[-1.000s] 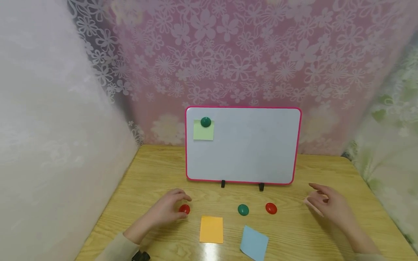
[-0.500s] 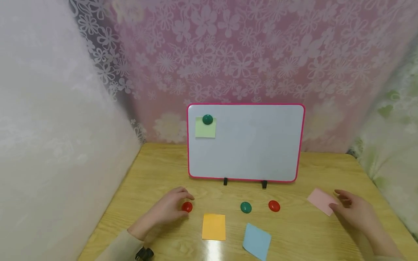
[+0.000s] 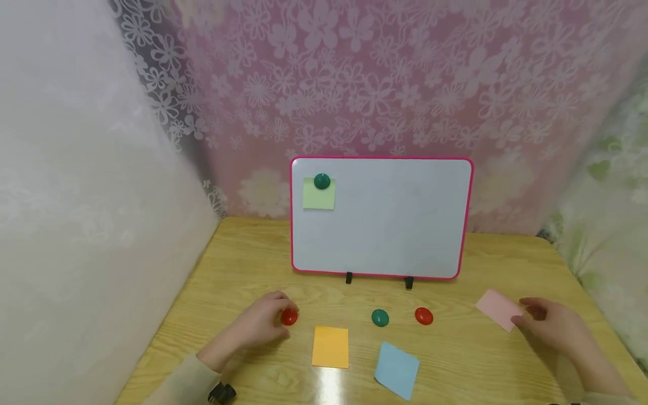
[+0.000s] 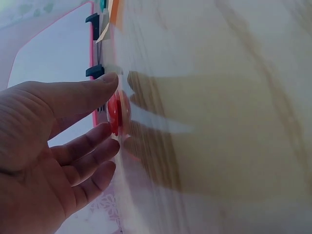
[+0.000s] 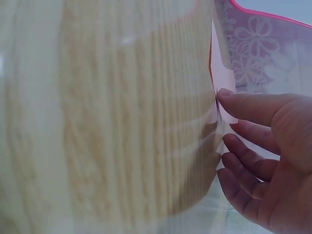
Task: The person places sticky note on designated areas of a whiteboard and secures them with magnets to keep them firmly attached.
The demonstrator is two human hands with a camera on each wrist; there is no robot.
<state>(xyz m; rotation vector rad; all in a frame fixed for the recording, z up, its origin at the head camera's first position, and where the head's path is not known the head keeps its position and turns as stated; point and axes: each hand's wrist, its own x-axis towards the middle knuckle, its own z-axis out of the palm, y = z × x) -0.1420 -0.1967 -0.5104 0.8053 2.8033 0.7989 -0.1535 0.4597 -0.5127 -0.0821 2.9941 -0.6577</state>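
Beside the red magnet (image 3: 289, 316) at the left, my left hand (image 3: 255, 325) has its index finger against the far edge. The left wrist view has that magnet (image 4: 114, 114) on the tabletop between the thumb and bent fingers of the hand (image 4: 63, 141), the thumb tip standing off it. At the right, my right hand (image 3: 559, 329) rests at the near corner of a pink note (image 3: 498, 309). In the right wrist view the thumb of this hand (image 5: 273, 156) touches the raised pink note (image 5: 222, 78), index finger apart below.
A pink-framed whiteboard (image 3: 385, 225) stands at the back; a green magnet (image 3: 322, 181) lies over a pale green note (image 3: 318, 198) on it. Before it lie a green magnet (image 3: 380, 318), another red magnet (image 3: 423, 316), an orange note (image 3: 331, 347) and a blue note (image 3: 397, 371).
My right hand has moved right, from over the pink note to its corner, uncovering most of it. My left index finger has come in against the red magnet. The head view has shifted slightly.
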